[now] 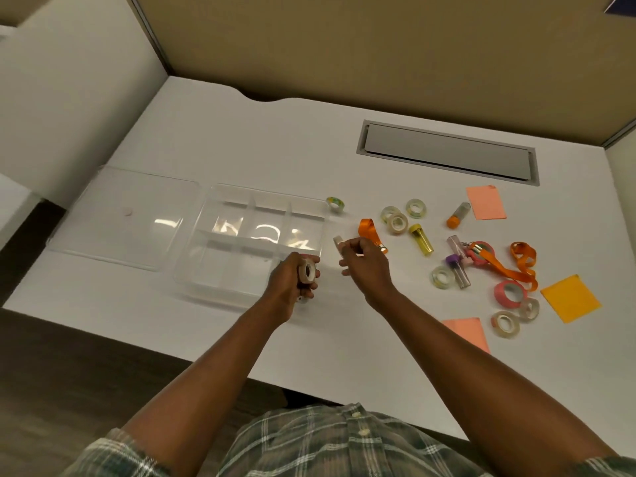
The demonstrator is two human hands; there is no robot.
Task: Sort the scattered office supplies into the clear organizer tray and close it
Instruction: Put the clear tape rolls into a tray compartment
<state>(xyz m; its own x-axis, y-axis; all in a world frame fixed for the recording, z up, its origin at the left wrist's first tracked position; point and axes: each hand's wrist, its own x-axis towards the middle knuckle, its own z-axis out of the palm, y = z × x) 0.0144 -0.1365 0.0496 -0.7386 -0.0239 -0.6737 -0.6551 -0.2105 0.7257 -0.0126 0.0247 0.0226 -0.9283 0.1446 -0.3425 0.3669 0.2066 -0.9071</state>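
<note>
From the head camera: a white worktop point(241, 142) boxed in by tan partition panels point(378, 46), with a grey cable hatch point(447, 151) set into the far side and dark floor point(51, 373) off the near edge. At left, a clear lid point(127, 218) lying flat, just beside the clear organizer tray point(220, 266) – open, six compartments, apparently nothing in them. Left hand point(292, 287) closed around a pale tape roll point(307, 270) at the tray's near right corner; right hand point(364, 266) pinching a small whitish piece point(338, 244) between fingertips, what it is not clear. Scattered to the right: seven tape rolls on the surface – one patterned roll point(336, 204) beside the tray's far right corner, five clear, one pink point(510, 293). Also three small tubes – orange-capped point(458, 215), yellow point(421, 239), purple-capped point(458, 270) – two orange lanyards point(370, 234), and three sticky-note pads: two pink, one orange point(570, 298).
</note>
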